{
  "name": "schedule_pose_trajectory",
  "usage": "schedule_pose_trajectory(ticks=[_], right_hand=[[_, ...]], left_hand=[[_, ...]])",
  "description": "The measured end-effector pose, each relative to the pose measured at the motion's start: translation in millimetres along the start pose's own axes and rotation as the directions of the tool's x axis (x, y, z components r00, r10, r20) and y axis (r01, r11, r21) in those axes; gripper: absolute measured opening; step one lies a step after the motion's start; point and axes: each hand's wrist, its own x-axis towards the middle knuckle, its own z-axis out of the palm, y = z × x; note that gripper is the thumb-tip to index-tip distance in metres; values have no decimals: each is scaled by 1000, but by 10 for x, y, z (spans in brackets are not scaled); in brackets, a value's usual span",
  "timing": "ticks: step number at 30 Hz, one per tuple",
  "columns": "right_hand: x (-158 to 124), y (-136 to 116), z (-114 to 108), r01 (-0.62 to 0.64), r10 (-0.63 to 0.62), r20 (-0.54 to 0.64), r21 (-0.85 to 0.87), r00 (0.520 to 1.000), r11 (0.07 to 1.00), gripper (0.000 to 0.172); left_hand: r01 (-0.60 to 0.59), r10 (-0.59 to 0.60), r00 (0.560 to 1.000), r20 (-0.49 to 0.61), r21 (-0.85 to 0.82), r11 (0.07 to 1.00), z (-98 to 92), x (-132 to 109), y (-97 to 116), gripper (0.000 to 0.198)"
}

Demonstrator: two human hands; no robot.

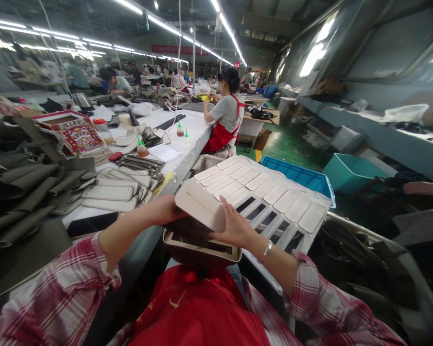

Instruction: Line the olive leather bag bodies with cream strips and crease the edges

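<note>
My left hand (164,210) and my right hand (234,226) both grip a stack of flat beige leather pieces (200,204) held over my lap. The left hand holds its left edge with fingers curled under. The right hand lies on top at the right end, thumb and fingers closed on the stack. Beneath it sits a dark brown tray (198,252) on my red apron (198,307). Just right of the stack, a white slatted rack (274,226) carries rows of matching beige oval pieces (270,192).
A long worktable (180,144) at the left bears grey and beige oval pieces (111,192), glue bottles (142,148) and a patterned box (75,132). A blue crate (299,177) and a teal bin (350,173) stand at the right. A seated person in a red apron (225,120) works ahead.
</note>
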Motion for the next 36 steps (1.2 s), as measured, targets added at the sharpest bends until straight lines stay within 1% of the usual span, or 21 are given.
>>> schedule_pose_trajectory(ticks=[2,5,7,9,12,15,18,21,25,27,29,33,36], right_hand=[[-57,36,6,0,1,27,-59,1000,998,113],[-166,104,3,18,-7,56,-212,998,977,110],[-234,150,8,32,-17,53,-313,998,949,106],[-280,172,19,58,-44,45,-392,998,918,100],[-300,123,54,110,-90,64,-502,994,858,91],[-280,-10,116,153,-98,125,-578,987,802,89],[-242,-103,168,172,-68,194,-591,979,788,93],[-203,-33,126,151,-34,224,-528,974,836,97],[-189,188,-31,116,-9,247,-420,969,900,98],[-193,219,-56,126,-15,270,-396,963,910,97],[-181,162,-8,153,-30,295,-403,955,902,96],[-91,-54,195,208,-47,333,-466,942,860,96],[-56,-111,277,227,-48,343,-506,938,832,99]], left_hand=[[61,-61,998,23,-24,998,77,-22,-54,32],[168,-166,986,24,-57,984,161,-77,-117,29],[200,-201,980,-9,-67,978,189,-135,-186,27],[226,-237,969,-74,-135,965,206,-222,-294,29],[272,-333,924,-189,-287,918,265,-402,-498,37],[313,-423,874,-240,-389,867,406,-592,-666,48],[335,-495,832,-251,-483,809,591,-720,-729,52],[327,-524,812,-258,-541,775,730,-770,-711,48],[307,-541,792,-284,-580,754,789,-773,-672,46],[303,-544,786,-292,-586,752,793,-763,-669,45],[300,-550,777,-307,-586,752,801,-747,-679,45],[297,-564,744,-359,-579,760,826,-728,-721,47],[303,-572,725,-383,-568,765,817,-756,-736,49]])
